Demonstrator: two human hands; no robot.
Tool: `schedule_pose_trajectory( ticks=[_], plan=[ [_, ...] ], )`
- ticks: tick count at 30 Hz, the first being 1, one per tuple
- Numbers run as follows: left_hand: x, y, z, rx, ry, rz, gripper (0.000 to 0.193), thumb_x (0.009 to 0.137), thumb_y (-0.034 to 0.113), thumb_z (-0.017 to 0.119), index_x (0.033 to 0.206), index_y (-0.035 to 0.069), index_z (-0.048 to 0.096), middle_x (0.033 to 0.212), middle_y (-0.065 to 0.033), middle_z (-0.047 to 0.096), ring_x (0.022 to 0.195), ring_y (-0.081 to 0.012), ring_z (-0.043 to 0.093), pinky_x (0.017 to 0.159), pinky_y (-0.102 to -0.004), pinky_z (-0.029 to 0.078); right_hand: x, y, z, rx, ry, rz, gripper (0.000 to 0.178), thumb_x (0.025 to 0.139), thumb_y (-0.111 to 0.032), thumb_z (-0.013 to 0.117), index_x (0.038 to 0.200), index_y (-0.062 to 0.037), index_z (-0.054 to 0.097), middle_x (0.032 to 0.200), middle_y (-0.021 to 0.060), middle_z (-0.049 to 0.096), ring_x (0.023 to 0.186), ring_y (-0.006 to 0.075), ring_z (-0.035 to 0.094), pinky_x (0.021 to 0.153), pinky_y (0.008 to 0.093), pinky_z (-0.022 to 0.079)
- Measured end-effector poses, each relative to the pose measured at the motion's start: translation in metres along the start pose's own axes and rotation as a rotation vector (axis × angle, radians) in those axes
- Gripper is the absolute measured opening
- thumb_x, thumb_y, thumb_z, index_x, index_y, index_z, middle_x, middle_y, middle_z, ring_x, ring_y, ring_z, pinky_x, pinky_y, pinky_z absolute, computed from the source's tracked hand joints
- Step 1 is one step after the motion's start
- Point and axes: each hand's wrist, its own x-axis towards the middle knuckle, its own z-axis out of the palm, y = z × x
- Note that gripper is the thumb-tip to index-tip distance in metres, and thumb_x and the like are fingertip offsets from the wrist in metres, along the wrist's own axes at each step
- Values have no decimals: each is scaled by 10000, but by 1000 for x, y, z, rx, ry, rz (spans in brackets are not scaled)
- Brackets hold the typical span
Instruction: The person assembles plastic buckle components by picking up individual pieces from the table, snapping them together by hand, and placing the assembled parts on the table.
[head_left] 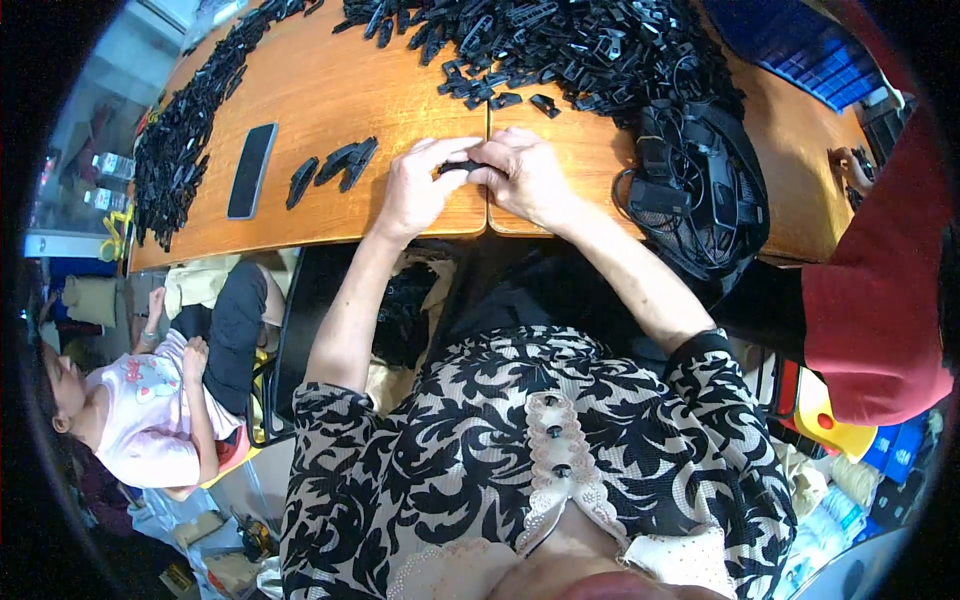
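My left hand and my right hand meet over the near edge of the wooden table. Between their fingertips they pinch one small black plastic part, both hands closed on it. A big heap of the same black plastic parts lies just beyond the hands. To the left of my left hand three finished-looking black pieces lie in a short row.
A dark phone lies flat on the table's left. Another long pile of black parts runs along the left edge. A black mesh bag with cables sits at right. A person in red works at right; a child sits lower left.
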Motion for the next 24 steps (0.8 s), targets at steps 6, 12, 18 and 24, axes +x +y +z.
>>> schedule_pose_trajectory(
  ticks=[6,12,18,24],
  plan=[
    [-9,4,4,53,93,5,441,823,1,707,1255,84,685,986,-96,734,966,-269,673,873,-381,537,6,13,-17,40,101,79,164,906,-164,709,1021,-47,718,1069,152,694,1014,356,642,896,454,520],
    [-20,-12,-19,671,365,-57,398,858,-14,620,1248,61,656,1133,-139,699,1111,-331,602,980,-459,445,16,43,-18,-606,106,262,150,872,-125,682,976,-18,674,1024,183,636,950,376,623,826,473,541],
    [53,-22,-30,672,521,76,377,903,21,565,1266,66,656,1272,-122,668,1158,-353,589,1027,-455,444,13,41,-20,-496,200,166,161,853,-58,663,991,4,606,984,215,610,869,403,634,770,487,547],
    [165,-99,-58,596,214,23,407,941,151,604,1345,128,641,1453,-149,575,1346,-358,518,1132,-423,409,16,33,-16,-234,236,46,133,863,-59,678,987,-36,638,1039,194,608,835,401,659,722,468,567]
  ],
)
